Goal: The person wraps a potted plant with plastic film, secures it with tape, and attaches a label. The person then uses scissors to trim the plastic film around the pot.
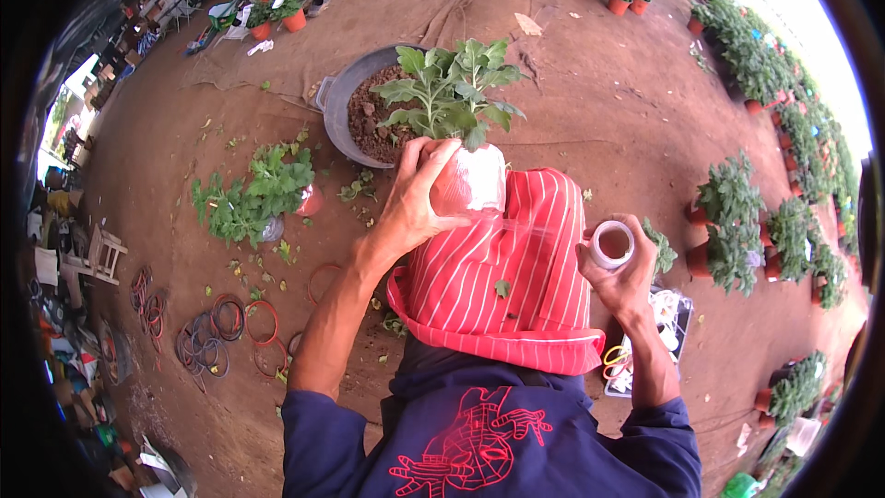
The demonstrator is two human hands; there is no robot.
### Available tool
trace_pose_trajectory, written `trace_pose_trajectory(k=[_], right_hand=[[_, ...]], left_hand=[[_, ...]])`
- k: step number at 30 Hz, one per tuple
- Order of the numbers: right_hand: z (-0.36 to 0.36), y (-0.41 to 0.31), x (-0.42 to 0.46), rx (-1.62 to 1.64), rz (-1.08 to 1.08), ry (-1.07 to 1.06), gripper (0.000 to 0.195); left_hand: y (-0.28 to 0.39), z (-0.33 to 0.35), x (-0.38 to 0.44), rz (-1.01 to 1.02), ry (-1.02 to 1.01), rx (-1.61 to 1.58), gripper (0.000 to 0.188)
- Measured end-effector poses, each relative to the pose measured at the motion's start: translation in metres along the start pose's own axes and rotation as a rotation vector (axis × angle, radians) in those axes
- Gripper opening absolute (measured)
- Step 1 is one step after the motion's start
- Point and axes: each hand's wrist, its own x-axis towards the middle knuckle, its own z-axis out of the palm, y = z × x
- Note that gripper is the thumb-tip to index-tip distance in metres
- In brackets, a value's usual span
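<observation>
My left hand (408, 200) grips a pot wrapped in shiny clear film (477, 176), tilted above my lap. Lobed green leaves of a young plant, likely a chrysanthemum (460, 86), rise from its far end. Around a roll of clear plastic film (612, 245), the fingers of my right hand (626, 277) are closed, the hollow core facing up. A thin strip of film (529, 227) stretches from the wrapped pot toward the roll. Beneath both hands lies a red striped cloth (484, 290) over my lap, with a loose leaf (502, 288) on it.
A grey basin of soil (339, 111) stands just ahead. More plants (256, 190) lie to the left, near coiled wires (204, 339). Right of me are a tray with scissors (619, 363) and potted plants (733, 221) in rows. Clutter lines the far left.
</observation>
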Motion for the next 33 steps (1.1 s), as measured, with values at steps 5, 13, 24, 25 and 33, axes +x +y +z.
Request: trace_pose_trajectory(k=[5,13,24,25,33], right_hand=[[-0.02,-0.06,0.044,-0.17,-0.411,-0.123,0.047],[0.016,-0.099,0.119,-0.258,-0.852,-0.243,0.053],[0.06,-0.086,0.159,-0.203,-0.754,-0.43,0.05],[0.059,-0.087,0.158,-0.199,-0.719,-0.441,0.05],[0.062,-0.097,0.163,-0.213,-0.659,-0.529,0.048]], left_hand=[[0.015,0.005,0.004,0.01,-0.004,0.144,0.11],[0.03,0.014,0.004,0.062,-0.011,0.217,0.1],[0.026,0.028,-0.01,0.261,0.159,0.208,0.094],[0.021,0.031,-0.012,0.279,0.171,0.214,0.095],[0.027,0.023,-0.017,0.222,-0.025,0.411,0.093]])
